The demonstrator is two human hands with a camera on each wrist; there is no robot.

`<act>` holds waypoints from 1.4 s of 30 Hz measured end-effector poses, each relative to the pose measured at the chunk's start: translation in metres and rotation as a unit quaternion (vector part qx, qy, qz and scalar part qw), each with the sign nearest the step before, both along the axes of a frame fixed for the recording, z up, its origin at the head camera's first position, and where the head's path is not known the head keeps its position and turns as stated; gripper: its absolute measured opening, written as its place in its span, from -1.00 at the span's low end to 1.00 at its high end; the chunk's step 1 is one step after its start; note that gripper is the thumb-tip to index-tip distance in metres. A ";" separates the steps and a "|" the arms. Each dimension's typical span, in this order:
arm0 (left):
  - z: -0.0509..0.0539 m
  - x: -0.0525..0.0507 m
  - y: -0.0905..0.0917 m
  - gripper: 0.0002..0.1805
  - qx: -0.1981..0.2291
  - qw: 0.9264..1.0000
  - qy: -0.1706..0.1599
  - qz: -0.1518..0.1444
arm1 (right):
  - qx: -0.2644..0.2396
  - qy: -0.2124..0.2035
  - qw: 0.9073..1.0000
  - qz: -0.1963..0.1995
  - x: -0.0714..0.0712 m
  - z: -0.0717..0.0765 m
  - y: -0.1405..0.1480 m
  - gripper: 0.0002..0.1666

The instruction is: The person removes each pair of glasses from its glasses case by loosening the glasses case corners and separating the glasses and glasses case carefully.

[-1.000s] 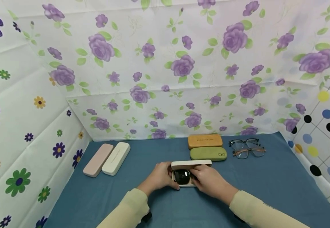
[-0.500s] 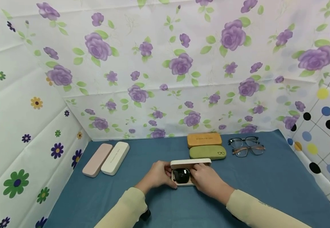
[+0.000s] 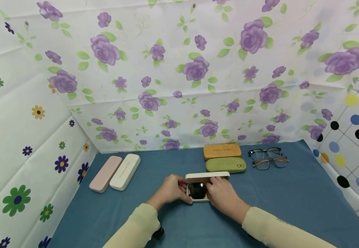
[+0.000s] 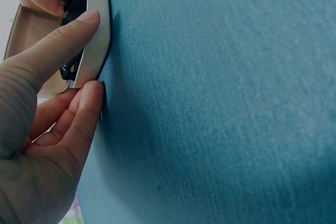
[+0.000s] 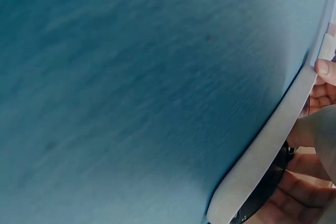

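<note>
A white glasses case [image 3: 193, 178] stands with its lid raised in the middle of the table in the head view. Dark sunglasses [image 3: 197, 190] lie inside it, partly covered by fingers. My left hand [image 3: 172, 190] grips the case's left end. In the left wrist view its thumb [image 4: 58, 43] presses the front wall [image 4: 101, 30] while the other fingers lie at the end and underside. My right hand [image 3: 224, 194] reaches into the right half and pinches the sunglasses; in the right wrist view its fingers [image 5: 310, 190] are beside a black part of them [image 5: 266, 184].
An orange case [image 3: 222, 151] and a green case [image 3: 226, 165] lie just behind. Farther right are black-framed glasses [image 3: 264, 152] and brown-framed glasses [image 3: 270, 163]. A pink case [image 3: 105, 174] and a closed white case [image 3: 125, 172] lie at left. Floral cloth walls [image 3: 167, 69] surround the blue table.
The reflection on the sunglasses has shifted and my right hand has edged slightly left. My left hand keeps its hold on the case, and the lid stays raised.
</note>
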State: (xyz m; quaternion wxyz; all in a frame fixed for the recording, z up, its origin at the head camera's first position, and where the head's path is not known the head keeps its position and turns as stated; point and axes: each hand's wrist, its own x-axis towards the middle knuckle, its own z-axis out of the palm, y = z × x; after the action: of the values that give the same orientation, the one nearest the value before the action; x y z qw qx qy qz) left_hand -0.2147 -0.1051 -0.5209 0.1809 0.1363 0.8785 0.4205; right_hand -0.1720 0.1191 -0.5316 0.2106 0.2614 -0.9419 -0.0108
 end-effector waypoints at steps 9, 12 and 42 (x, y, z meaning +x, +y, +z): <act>0.001 -0.002 0.000 -0.37 -0.006 1.000 0.003 0.004 | 0.011 -0.013 0.999 -0.045 -0.004 0.000 -0.011 -0.82; 0.002 -0.003 0.001 -0.37 -0.004 1.000 0.000 0.002 | 0.011 -0.007 0.999 -0.050 -0.004 0.000 -0.011 -0.82; 0.001 0.003 0.003 -0.43 -0.027 0.999 0.023 -0.006 | 0.046 0.053 0.997 -0.036 0.014 0.008 -0.015 -0.81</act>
State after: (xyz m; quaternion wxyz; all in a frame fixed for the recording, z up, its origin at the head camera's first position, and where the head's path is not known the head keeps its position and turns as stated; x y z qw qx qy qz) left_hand -0.2119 -0.1025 -0.5200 0.1666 0.1469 0.8927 0.3922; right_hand -0.1579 0.1041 -0.5235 0.2477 0.2359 -0.9366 -0.0760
